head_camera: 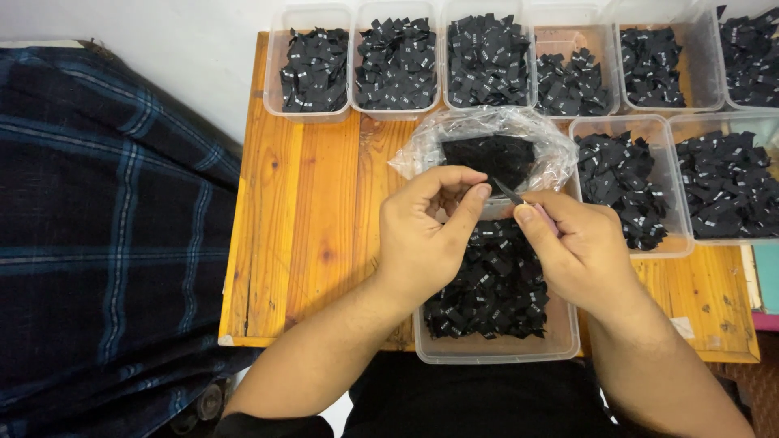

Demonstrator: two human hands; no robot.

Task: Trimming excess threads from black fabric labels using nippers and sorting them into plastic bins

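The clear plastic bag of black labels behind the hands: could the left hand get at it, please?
Probably yes: the left hand is just before the plastic bag, whose mouth faces it, with nothing between.

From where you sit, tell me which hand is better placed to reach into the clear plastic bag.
Probably the left hand. Its fingers curl right beside the clear plastic bag, with no visible object in its grip. The right hand pinches a thin pointed tool, so it is occupied.
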